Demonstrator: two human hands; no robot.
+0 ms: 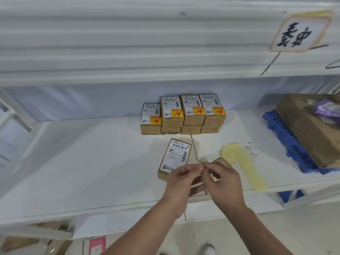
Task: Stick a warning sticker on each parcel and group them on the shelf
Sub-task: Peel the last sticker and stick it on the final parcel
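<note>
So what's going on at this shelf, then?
A person is labelling small parcels. Both hands, left hand and right hand, pinch something thin and hard to make out, likely a sticker. The front parcel shows no warning sticker. The grouped parcels behind already show orange ones. Yellow backing strips lie beside.

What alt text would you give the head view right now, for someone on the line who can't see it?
Both hands, left hand and right hand, meet over the white shelf, fingers pinching something small above an unstickered parcel. Behind it stands a group of parcels, the visible tops bearing red-and-yellow warning stickers; yellow backing strips lie to the right.
</note>
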